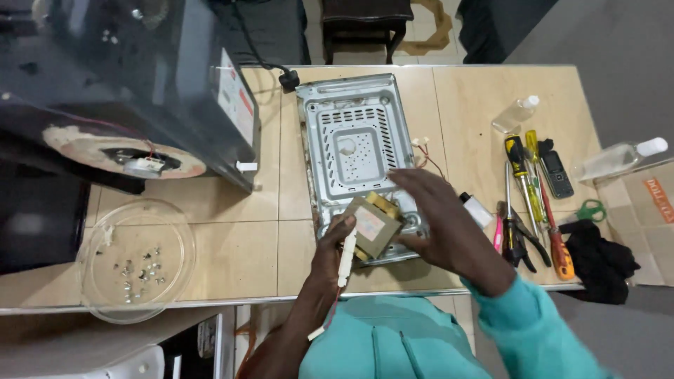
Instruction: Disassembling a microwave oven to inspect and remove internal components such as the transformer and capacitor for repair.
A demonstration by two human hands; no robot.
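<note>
We grasp the boxy transformer (373,226) at lower centre of the frame, left hand (331,254) beneath, right hand (442,226) clasping its side (steadying its weight) over the metal plate (354,140).

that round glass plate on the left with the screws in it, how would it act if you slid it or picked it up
The glass plate looks rigid and probably breakable, being clear glass. It overhangs the table edge, so a push toward the person might tip it off. Tilting it would likely send the loose screws sliding, as its rim looks shallow.

Glass turntable plate (98,242) holding screws (140,272); screwdrivers (523,175), pliers (518,238), phone (557,173).
</note>
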